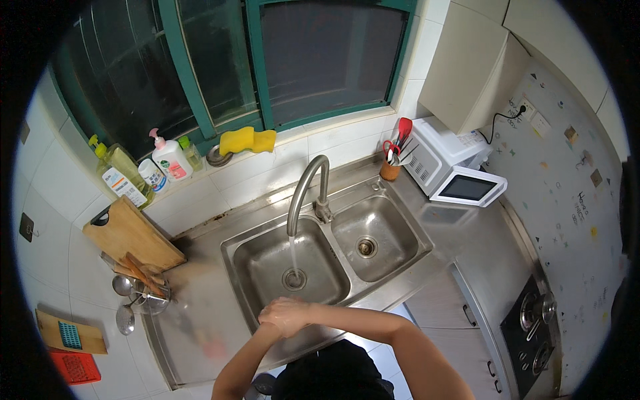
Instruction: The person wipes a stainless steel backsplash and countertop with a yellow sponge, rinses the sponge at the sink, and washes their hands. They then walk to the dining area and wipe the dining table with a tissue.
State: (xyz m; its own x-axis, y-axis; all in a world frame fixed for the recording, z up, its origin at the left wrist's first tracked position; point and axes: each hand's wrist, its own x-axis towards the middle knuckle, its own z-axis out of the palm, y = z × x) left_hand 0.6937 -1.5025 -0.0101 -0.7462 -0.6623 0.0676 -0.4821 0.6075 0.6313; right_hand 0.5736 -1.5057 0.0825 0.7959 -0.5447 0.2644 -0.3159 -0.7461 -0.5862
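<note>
My right hand (291, 310) lies over my left hand (280, 327), the two clasped together at the near edge of the left basin of a stainless steel double sink (260, 255). Their skin looks wet, and most of the left hand's fingers are hidden. No object shows in either hand. Beyond them, a stream of water (294, 252) runs from the curved metal faucet (300, 195) into the left basin's drain (294, 279).
Left of the sink stand a wooden cutting board (135, 240) and a utensil holder (152, 300). Soap bottles (171, 161) and yellow sponges (247, 141) line the windowsill. At right are a utensil cup (390, 171), a white microwave with its door ajar (470, 186) and a gas stove (520, 340).
</note>
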